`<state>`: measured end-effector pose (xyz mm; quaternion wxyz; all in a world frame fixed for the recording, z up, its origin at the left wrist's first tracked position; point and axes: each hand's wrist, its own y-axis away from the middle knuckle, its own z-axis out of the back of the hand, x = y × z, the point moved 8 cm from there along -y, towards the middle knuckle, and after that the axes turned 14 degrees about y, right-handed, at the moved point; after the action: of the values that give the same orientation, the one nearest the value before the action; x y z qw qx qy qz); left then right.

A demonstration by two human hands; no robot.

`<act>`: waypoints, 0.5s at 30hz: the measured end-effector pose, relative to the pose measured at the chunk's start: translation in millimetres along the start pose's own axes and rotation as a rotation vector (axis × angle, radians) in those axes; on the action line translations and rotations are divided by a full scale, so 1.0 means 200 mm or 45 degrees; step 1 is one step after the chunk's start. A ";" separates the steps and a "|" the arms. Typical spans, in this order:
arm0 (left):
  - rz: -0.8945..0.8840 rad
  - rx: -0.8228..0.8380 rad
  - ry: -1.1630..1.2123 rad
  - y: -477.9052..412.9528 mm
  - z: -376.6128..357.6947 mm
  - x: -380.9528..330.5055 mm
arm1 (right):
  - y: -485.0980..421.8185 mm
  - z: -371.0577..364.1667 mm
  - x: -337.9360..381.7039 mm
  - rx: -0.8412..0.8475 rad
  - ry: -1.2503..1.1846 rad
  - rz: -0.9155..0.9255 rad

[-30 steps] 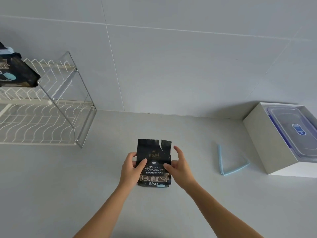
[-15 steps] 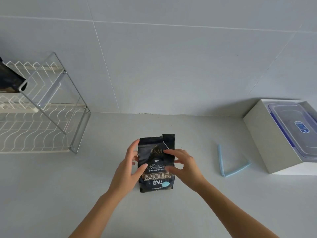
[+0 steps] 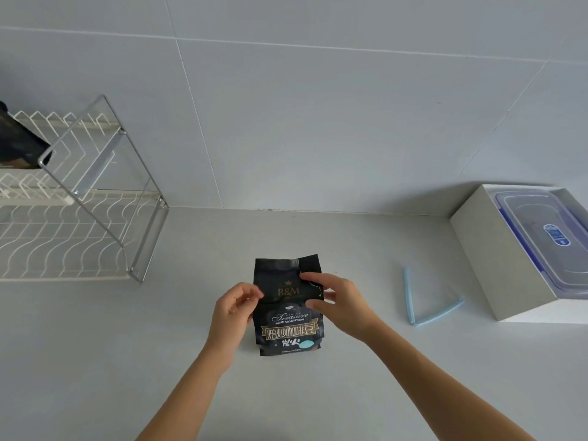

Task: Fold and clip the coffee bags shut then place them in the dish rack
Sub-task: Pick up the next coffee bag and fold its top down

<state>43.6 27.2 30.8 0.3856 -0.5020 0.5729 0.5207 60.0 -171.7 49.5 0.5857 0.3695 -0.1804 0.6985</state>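
A black coffee bag (image 3: 288,316) with gold lettering stands on the grey counter, its torn top still unfolded. My left hand (image 3: 234,313) pinches the bag's left edge with curled fingers. My right hand (image 3: 337,302) grips the right edge near the top, thumb on the front. A light blue sealing clip (image 3: 424,305) lies open in a V on the counter to the right. The white wire dish rack (image 3: 79,218) stands at the left, and another dark coffee bag (image 3: 19,144) lies on its upper tier, partly cut off by the frame edge.
A white box (image 3: 496,256) holding a clear plastic container with a blue-trimmed lid (image 3: 547,237) sits at the right by the tiled wall. Bare counter lies between the rack and the bag and in front of me.
Both hands slid up the bag from its middle toward its upper edges. The view shifted slightly right, so the rack moved further left.
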 end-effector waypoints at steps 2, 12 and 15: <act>0.190 0.124 0.044 0.00 -0.02 0.03 | 0.00 0.00 -0.01 0.031 0.044 0.010; -0.188 0.269 -0.528 -0.01 -0.03 -0.03 | 0.02 -0.01 -0.05 -0.074 -0.051 0.025; -0.147 0.285 -0.497 0.02 -0.02 0.02 | 0.03 -0.04 -0.08 -0.079 -0.029 0.005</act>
<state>39.9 22.0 28.2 0.5715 -0.3778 0.5120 0.5182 53.2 -178.1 32.6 0.5935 0.3587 -0.2092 0.6894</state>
